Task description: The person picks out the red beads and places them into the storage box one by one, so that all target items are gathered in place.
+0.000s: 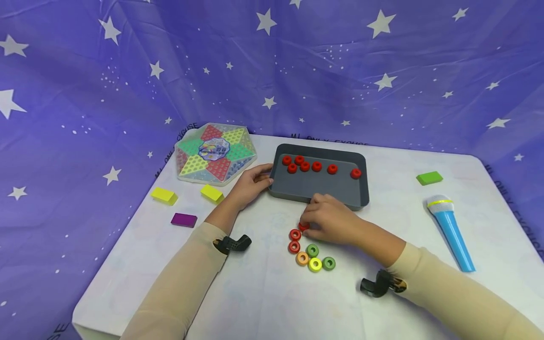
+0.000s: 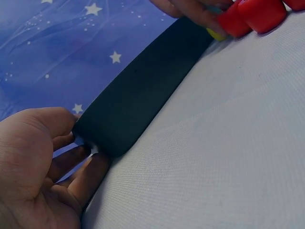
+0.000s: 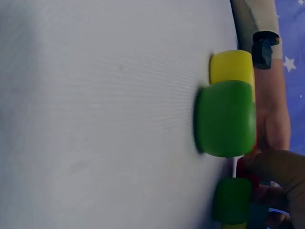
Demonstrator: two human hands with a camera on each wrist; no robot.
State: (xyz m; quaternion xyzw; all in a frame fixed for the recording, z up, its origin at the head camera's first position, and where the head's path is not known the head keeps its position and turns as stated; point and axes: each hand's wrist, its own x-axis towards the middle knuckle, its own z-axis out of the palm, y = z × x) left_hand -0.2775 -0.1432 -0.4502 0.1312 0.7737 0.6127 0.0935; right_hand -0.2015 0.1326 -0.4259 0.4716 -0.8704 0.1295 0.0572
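Note:
In the head view my left hand (image 1: pixel 250 185) rests against the outside of the grey tray (image 1: pixel 314 186) at its left end. Its fingers and thumb touch the wall near the corner, as the left wrist view also shows. Several red rings lie inside the tray, mostly along the far side. Just in front of the tray, my right hand (image 1: pixel 329 219) pinches a red ring (image 1: pixel 303 227) low over the cloth, partly hidden by the fingers. Beside it lie two red rings (image 1: pixel 294 247), an orange ring (image 1: pixel 302 259), a yellow ring (image 1: pixel 315 265) and two green rings (image 1: pixel 329 263).
A hexagonal star-patterned game box (image 1: pixel 214 153) stands at the back left. Nearer are two yellow blocks (image 1: pixel 164 196) and a purple block (image 1: pixel 184 220). On the right lie a green block (image 1: pixel 429 178) and a blue toy microphone (image 1: pixel 454 238). A starry purple curtain hangs behind the table.

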